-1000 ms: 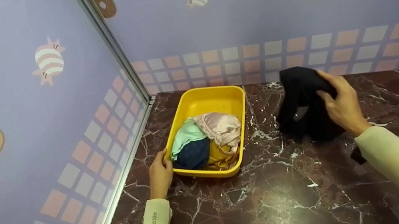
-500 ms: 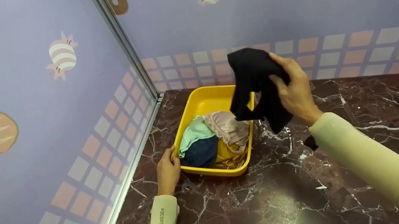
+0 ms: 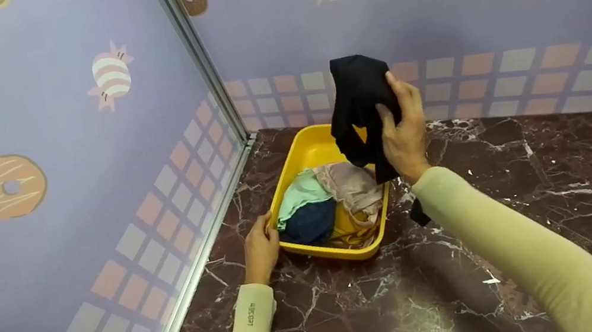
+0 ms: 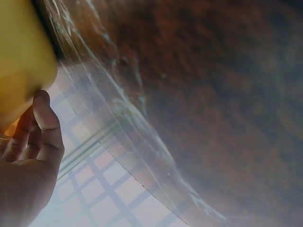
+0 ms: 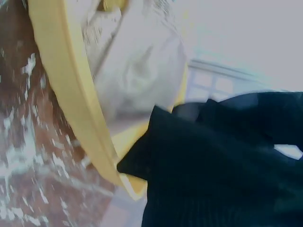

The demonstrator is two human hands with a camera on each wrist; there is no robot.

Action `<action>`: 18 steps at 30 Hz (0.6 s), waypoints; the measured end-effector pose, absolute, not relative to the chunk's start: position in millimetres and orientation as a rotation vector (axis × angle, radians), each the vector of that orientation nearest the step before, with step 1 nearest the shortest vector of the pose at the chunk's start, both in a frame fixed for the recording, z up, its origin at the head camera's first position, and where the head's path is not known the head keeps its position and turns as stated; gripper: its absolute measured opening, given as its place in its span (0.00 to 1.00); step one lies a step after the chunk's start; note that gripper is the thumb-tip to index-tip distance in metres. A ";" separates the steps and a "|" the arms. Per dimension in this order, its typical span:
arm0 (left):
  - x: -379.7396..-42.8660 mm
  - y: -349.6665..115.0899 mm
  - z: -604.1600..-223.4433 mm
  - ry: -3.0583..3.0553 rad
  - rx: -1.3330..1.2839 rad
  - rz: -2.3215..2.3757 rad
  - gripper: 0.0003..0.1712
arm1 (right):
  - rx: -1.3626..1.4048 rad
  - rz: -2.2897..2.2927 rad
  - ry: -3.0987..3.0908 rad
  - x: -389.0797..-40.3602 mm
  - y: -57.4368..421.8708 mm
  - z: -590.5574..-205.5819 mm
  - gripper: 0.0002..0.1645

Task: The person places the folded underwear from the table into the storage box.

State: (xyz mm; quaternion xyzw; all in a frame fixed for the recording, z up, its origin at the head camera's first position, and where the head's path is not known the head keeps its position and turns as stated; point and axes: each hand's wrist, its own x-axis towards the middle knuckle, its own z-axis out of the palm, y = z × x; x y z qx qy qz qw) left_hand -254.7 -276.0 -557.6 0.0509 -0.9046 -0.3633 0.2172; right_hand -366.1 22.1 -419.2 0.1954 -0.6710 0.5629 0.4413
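In the head view my right hand (image 3: 404,130) grips a black bra (image 3: 359,95), held up over the back right part of a yellow bin (image 3: 282,192). Loose parts of it hang down across the bin's right rim. The right wrist view has the black cloth (image 5: 213,170) close up, overlapping the bin's rim (image 5: 78,80). My left hand (image 3: 262,250) pinches the bin's left rim near its front corner. Inside the bin lie a pale pink lace-edged bra (image 3: 356,183), a mint green garment (image 3: 300,192), a navy garment (image 3: 311,223) and a mustard one (image 3: 351,229), partly covered.
The bin stands on a dark red marbled tabletop (image 3: 520,212), near the corner of two patterned lilac walls (image 3: 424,0). A metal strip (image 3: 213,243) runs along the left wall's foot. A small black device (image 3: 418,213) sits under my right wrist.
My right hand has carried the black bra leftward and up, from right of the bin to over it. The left hand stays at the rim. The head view has shifted slightly.
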 end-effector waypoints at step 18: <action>-254.9 -277.5 -559.7 -2.514 0.143 -1.019 0.21 | 0.406 1.280 -2.667 -357.1 -12.7 -508.6 0.27</action>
